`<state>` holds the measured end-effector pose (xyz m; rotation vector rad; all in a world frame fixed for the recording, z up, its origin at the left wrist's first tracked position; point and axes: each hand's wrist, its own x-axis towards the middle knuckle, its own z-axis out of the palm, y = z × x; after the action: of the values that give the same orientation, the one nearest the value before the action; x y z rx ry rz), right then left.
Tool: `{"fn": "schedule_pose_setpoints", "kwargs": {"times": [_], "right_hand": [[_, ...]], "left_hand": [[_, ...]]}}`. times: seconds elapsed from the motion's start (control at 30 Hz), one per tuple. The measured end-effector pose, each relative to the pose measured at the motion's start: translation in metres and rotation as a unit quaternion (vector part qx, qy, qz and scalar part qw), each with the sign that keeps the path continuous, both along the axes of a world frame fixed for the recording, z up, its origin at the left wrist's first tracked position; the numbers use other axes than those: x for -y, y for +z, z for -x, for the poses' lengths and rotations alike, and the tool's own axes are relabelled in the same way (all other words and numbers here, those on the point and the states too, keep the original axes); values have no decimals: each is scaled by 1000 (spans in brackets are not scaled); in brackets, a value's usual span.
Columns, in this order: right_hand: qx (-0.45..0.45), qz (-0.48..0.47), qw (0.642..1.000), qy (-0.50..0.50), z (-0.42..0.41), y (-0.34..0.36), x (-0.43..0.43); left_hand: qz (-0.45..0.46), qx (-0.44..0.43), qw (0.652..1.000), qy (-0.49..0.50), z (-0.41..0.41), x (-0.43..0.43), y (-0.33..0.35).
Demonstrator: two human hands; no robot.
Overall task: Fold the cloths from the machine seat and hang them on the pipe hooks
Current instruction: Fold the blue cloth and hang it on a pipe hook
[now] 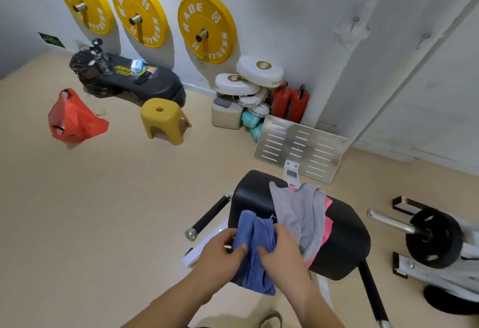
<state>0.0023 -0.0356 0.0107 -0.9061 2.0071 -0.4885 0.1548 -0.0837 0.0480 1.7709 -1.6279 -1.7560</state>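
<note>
The blue cloth is bunching at the near left corner of the black padded machine seat, its lower end hanging over the seat's edge. Both hands are gripping it. The left hand is pinching the cloth's left side, thumb lying on top and fingers curling underneath. The right hand is clutching the right side, thumb pressing into the folds and fingers curling round the fabric. The two thumbs are sitting close together, not touching.

Just beside the right hand, a grey cloth is lying crumpled across the middle of the seat, and a pink cloth is showing from under it along its right edge.

Beyond the seat, a slotted metal footplate is leaning up. A black weight plate is sitting on a bar to the right. Farther off, a yellow stool and a red bag are resting on the beige floor, and yellow weight plates are hanging on the wall.
</note>
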Motion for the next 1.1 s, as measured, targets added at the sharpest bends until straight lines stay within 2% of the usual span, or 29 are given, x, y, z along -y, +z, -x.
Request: {"fn": "schedule_pose_setpoints", "kwargs": {"times": [0.07,0.23,0.33,0.47,0.53,0.6,0.67,0.7,0.8,0.87,0.93,1.03,1.1], "right_hand": [[38,20,999,-27,-33,8,26],[175,64,970,-155,-129,22,110],[196,67,953,-223,-196,23,168],[228,63,940,-245,-277,34,237],[276,53,929,-241,-305,51,261],[357,61,899,-245,-322,66,284],[439,76,860,-249,-331,85,304],[453,83,856,-236,-332,93,314],[373,99,900,-204,-328,102,339],[328,125,907,-235,-318,103,354],[336,148,893,-261,-299,103,371],[388,181,854,-297,-265,108,408],[441,207,814,-317,-241,108,438]], "left_hand": [[1,-49,999,17,-28,14,9],[49,-80,989,113,-121,83,12],[102,-95,981,134,-190,143,9],[160,-70,983,48,-262,213,12],[201,-38,979,-11,-290,234,18],[273,-22,961,-42,-313,256,25],[372,18,925,-75,-327,279,24],[399,35,912,-86,-330,289,23],[427,5,895,-129,-327,316,28],[390,-38,908,-149,-317,339,38],[331,-60,935,-108,-305,371,44],[222,-32,972,-70,-284,429,51],[103,-85,989,-67,-261,466,59]]}}
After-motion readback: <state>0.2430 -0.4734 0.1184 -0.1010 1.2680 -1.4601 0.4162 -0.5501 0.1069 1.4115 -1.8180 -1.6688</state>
